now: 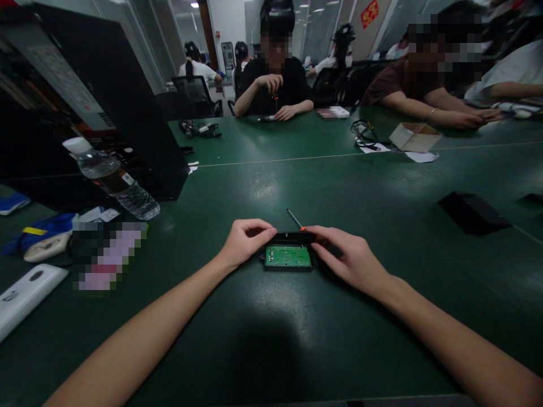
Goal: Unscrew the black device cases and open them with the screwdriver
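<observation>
A small black plastic case lies on the table in front of me, with a green circuit board face up inside it. Along the case's far side stands a black cover, tilted up. My left hand pinches the cover's left end between thumb and fingers. At its right end, my right hand grips it the same way. Just behind the cover, a screwdriver with an orange-red handle lies with its shaft pointing away; my right fingertips partly hide the handle.
On the left are a water bottle, a black shelf box, a white device and a blue pouch. A black block lies at right. Farther off are a small open box, cables and people seated across the table.
</observation>
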Demonstrator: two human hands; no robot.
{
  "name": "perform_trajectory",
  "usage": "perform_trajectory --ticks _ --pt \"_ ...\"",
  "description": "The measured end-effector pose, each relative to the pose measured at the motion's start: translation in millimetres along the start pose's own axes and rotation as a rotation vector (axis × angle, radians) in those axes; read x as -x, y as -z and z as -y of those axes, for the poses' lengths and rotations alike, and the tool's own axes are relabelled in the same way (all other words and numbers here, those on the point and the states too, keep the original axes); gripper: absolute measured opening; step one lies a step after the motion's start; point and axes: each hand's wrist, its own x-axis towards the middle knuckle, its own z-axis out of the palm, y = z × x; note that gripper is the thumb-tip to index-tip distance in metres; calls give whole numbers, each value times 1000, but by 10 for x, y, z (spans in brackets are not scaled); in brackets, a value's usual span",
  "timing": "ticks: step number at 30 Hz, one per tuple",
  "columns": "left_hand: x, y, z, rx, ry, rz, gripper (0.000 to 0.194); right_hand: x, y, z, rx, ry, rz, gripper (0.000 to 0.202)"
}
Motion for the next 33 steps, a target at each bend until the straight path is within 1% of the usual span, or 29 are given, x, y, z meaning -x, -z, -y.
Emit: perform_trajectory --ticks 6,14,21,26,29,33 --pt "9 -3 -51 -69 -20 59 23 -4 -4 -1 -2 20 10 33" --pt "5 10 -61 -70 -55 94 26 5 -27 2 -14 3 27 35" --pt "21 20 -47 -102 -148 118 24 -14 2 23 19 55 55 36" --pt "28 7 -74 -122 -172 120 23 -11 31 0 35 96 67 39" --pt "26 -2 -76 -160 -164 122 26 -6 35 -10 38 82 67 39" --pt "20 -9 -68 -227 -144 134 36 -12 30 -2 51 73 64 39"
